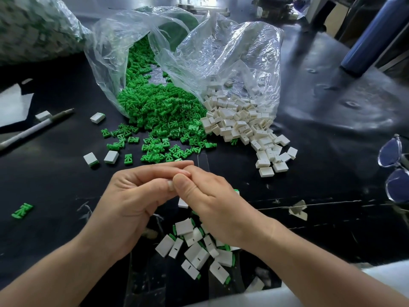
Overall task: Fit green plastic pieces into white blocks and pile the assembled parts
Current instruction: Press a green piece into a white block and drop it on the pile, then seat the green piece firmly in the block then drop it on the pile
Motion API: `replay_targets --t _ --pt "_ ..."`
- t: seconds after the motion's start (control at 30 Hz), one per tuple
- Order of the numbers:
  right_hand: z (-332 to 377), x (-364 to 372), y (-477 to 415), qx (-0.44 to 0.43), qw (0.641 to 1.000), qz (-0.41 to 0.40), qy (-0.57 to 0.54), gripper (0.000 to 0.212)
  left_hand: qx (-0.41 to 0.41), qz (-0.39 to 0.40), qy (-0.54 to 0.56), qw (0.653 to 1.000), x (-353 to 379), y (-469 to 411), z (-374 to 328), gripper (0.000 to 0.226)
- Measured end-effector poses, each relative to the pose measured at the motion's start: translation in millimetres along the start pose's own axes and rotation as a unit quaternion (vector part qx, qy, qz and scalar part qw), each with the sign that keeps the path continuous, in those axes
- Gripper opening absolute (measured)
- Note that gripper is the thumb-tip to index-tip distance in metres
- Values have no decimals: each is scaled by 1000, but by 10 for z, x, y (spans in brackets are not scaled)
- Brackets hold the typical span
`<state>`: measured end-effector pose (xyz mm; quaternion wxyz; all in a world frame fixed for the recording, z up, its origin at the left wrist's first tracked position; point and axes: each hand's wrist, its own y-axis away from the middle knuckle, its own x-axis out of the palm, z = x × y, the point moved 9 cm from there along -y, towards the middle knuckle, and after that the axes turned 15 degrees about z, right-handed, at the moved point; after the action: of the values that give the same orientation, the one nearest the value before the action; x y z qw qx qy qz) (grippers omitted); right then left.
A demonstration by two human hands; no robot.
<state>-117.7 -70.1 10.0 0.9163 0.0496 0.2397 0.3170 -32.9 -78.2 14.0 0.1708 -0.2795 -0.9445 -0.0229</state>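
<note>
My left hand (135,196) and my right hand (205,196) meet above the black table, fingertips pressed together around a small piece that is almost wholly hidden. A heap of green plastic pieces (155,111) spills from a clear bag. To its right, a second bag spills a heap of white blocks (243,122). Below my hands lies a pile of assembled parts (197,249), white blocks with green ends showing.
A few assembled parts (110,156) lie loose at the left, near a pen (35,129) and a white sheet (11,105). One green piece (22,210) lies alone at far left. Eyeglasses (394,167) rest at the right edge, a blue bottle (374,34) stands behind.
</note>
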Motion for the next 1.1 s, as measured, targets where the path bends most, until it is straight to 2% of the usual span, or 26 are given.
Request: replay_targets --t 0.13,0.27,0.33,0.43,0.53,0.63,0.7,0.77,1.0,1.1 --pt "-2 -23 2 -7 1000 -1 -21 45 3 5 -1 1000 8 -5 -21 46" --pt "69 -126 18 -35 999 -19 26 71 2 -12 -16 1000 -51 4 -15 51" --pt "79 -199 22 -37 998 -34 50 73 2 -23 -28 999 -85 6 -6 46" --pt "41 -351 48 -16 993 -80 86 60 -12 -31 -47 998 -102 3 11 26" --pt "-81 -577 84 20 984 -130 124 29 -23 -40 -65 997 -106 19 15 23" --pt "-230 -958 189 65 956 -222 181 15 -25 -32 -91 995 -56 30 -1 21" --pt "-326 -1204 287 108 927 -285 219 15 -28 -29 -102 994 -25 32 -10 18" --pt "-432 -1375 355 148 907 -314 238 16 -29 -31 -100 994 -10 33 -15 17" --pt "-677 -1445 318 242 882 -290 282 25 -20 -11 -92 995 31 27 -26 24" --pt "-687 -1428 296 254 876 -288 292 24 -29 9 -69 997 51 24 5 50"
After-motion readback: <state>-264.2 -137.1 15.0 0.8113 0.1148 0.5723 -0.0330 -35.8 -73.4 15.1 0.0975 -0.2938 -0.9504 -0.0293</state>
